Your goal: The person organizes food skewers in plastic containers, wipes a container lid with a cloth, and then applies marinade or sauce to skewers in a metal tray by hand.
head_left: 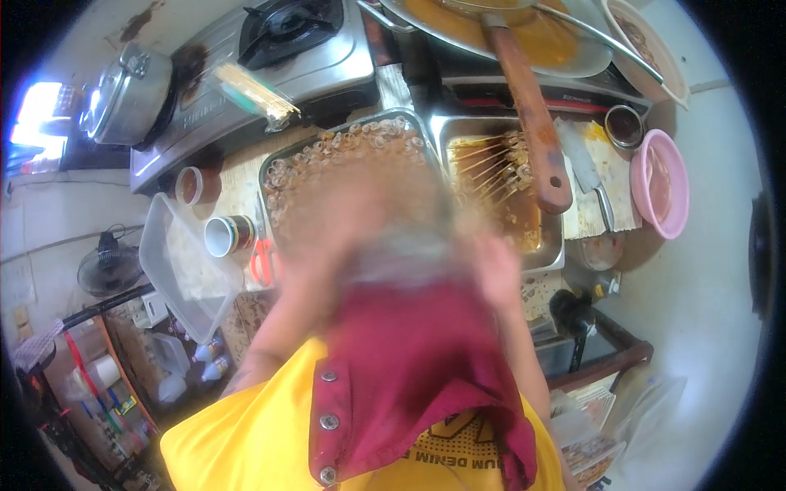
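My left hand [348,209] is over the left metal tray [427,139], smeared by motion, so its fingers do not show clearly. In that tray lie many small pale ring-shaped pieces of food [315,151]. Nearer the right tray, my right hand [495,266] is also blurred, with its fingers indistinct. Between the hands is a greyish, see-through blur [401,255] that I cannot make out. The right metal tray [547,260] holds brown sauce and several skewers [491,168] threaded with food.
A wooden-handled tool [528,106] juts from the pan [594,61] over the right tray. Right of it lie a knife [588,168] and a pink bowl [675,200]. At left are orange-handled scissors [262,262], a can [229,236], a clear plastic container [160,250] and skewer sticks [258,94] by the stove.
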`<state>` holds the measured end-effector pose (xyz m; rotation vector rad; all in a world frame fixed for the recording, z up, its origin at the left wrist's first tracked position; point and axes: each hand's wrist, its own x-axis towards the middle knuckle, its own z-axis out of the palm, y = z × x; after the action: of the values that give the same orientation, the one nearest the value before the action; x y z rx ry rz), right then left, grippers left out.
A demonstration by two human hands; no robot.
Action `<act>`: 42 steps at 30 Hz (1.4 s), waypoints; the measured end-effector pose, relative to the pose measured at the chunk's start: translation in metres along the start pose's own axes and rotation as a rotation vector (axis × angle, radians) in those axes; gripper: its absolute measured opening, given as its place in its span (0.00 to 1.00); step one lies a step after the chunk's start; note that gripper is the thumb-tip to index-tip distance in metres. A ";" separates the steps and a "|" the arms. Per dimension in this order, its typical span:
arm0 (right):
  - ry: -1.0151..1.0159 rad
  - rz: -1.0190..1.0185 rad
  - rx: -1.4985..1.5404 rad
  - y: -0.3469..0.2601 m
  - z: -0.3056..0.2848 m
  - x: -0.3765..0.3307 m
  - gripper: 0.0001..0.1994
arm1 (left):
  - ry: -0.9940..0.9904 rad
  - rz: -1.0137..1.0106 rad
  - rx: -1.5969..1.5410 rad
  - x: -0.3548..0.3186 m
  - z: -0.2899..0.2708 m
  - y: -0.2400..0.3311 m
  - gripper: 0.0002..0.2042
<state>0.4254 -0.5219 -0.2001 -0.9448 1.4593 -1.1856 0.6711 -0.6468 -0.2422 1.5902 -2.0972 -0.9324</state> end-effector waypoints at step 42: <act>-0.225 0.089 -0.315 -0.040 0.009 -0.015 0.10 | 0.177 -0.150 -1.000 0.033 0.014 -0.026 0.10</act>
<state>0.4366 -0.5179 -0.1583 -1.1728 1.5118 -0.7697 0.6708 -0.6784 -0.2738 1.1978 -1.0640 -1.4914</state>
